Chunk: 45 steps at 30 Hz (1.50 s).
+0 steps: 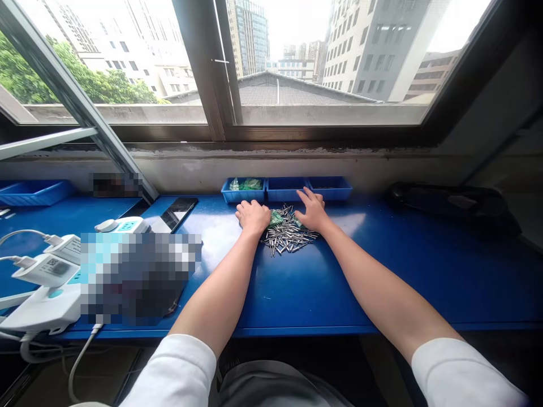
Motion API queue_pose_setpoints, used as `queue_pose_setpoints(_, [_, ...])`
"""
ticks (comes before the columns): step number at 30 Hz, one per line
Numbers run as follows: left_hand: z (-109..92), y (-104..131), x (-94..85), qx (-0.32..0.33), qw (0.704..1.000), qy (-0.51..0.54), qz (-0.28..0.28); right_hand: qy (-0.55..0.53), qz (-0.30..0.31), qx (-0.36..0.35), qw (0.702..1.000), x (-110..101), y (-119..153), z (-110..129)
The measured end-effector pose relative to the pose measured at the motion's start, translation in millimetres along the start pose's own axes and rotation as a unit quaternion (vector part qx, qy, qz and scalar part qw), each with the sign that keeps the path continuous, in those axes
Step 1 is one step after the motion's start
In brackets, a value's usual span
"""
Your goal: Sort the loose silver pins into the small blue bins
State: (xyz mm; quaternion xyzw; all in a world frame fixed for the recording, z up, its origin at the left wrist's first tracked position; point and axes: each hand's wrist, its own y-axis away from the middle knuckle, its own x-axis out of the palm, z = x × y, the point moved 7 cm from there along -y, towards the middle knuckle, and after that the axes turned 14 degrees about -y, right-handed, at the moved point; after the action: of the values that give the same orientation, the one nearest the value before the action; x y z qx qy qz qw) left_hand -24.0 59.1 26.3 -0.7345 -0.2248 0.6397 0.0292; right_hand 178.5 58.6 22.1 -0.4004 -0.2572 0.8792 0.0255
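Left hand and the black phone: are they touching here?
Apart. The head view shows a stretch of glossy blue tabletop between the left hand and the black phone.

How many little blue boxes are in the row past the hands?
3: the left box with green packets, the middle box, and the right box.

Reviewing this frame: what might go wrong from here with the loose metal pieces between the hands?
The metal pieces lie heaped on a smooth-looking blue tabletop, so a sweep of the left hand or right hand might scatter them.
Green material sits among them and could get buried or overlooked.
The right hand appears near the blue bins; a quick move might nudge one.
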Motion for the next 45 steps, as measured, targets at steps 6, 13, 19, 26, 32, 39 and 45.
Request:
queue_pose_setpoints(6, [-4,-1,3.8,0.033,0.999,0.023,0.022,0.004,0.021,-0.001,1.0,3,1,3])
queue_pose_setpoints(13, [-10,-6,8.2,0.098,0.993,0.047,0.033,-0.004,0.017,-0.006,1.0,3,2,5])
queue_pose_setpoints(19, [-6,-10,9.6,0.108,0.991,0.072,0.019,0.0,0.021,0.0,1.0,4,2,4])
queue_pose_setpoints(26, [-8,-12,16.0,0.101,0.992,0.039,0.068,-0.008,0.023,-0.002,1.0,4,2,2])
queue_pose_setpoints(32, [-22,-6,3.3,0.148,0.983,0.111,0.016,-0.03,0.0,-0.024,0.999,-2,3,9])
queue_pose_setpoints(39, [-57,25,-19.2,0.326,0.91,0.257,-0.019,-0.191,0.019,-0.114,0.975,-8,5,39])
queue_pose_setpoints(45, [-54,25,-15.3,0.302,0.883,0.359,0.005,-0.272,0.01,-0.075,0.959,-9,4,31])
